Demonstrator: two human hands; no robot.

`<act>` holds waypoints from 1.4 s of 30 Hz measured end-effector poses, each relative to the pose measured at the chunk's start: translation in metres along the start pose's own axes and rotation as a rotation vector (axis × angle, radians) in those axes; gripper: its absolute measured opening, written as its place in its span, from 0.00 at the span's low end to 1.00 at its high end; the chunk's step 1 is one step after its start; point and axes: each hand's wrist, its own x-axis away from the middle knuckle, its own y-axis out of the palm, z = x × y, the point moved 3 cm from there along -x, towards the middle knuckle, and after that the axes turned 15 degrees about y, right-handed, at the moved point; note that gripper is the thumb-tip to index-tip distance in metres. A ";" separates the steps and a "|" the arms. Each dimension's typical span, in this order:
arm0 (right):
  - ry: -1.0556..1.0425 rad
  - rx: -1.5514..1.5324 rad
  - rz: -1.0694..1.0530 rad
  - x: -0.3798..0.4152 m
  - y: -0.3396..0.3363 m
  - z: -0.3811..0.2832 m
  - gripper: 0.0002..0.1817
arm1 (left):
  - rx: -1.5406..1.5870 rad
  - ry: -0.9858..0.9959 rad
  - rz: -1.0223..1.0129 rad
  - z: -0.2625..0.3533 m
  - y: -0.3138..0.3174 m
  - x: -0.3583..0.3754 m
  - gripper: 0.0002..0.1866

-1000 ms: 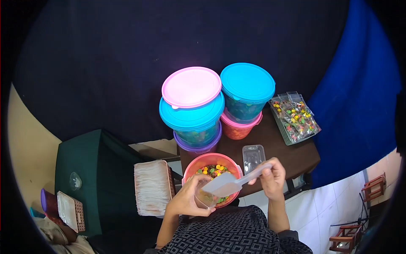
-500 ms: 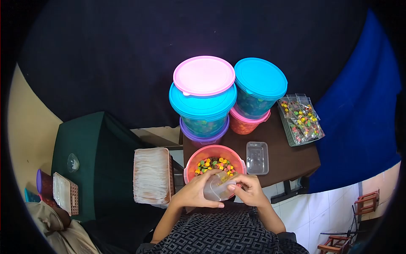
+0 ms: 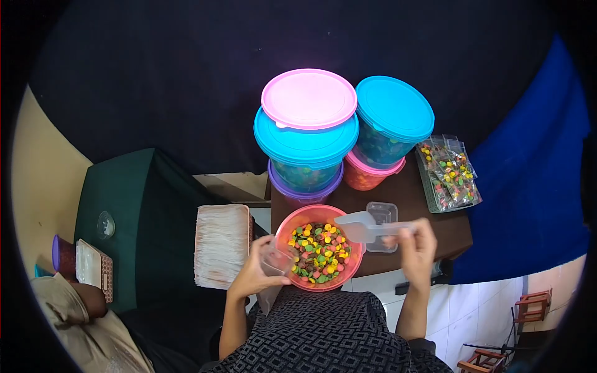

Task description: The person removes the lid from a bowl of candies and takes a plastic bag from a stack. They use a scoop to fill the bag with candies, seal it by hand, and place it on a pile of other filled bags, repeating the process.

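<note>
My left hand is closed around a clear plastic bag, its mouth spread open, at the left rim of a coral-pink tub. Inside the tub lie many small round sweets in yellow, green, pink and brown. My right hand grips a translucent plastic scoop by its handle. The scoop's blade hangs over the tub's right rim, and I see no sweets on it. Partly behind the scoop, a clear rectangular container rests on the brown table.
Stacked lidded tubs stand behind, topped by a pink lid and a blue lid. Filled bags lie in a basket at right. A basket of flat clear bags is at left. Another person's sleeve shows at lower left.
My right hand has let go of the bag and moved right, now holding the scoop. My left hand has carried the bag left, uncovering the sweets in the tub.
</note>
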 end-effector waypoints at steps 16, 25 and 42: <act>0.085 1.316 -0.404 -0.052 0.085 0.182 0.27 | -0.063 0.015 0.048 -0.027 -0.041 0.031 0.40; -0.355 1.640 -0.225 -0.061 0.121 0.196 0.20 | 0.015 -0.143 -0.071 -0.059 -0.015 0.034 0.34; -0.450 1.266 -0.569 -0.034 0.113 0.180 0.17 | 0.034 -0.099 -0.049 -0.068 -0.016 0.031 0.32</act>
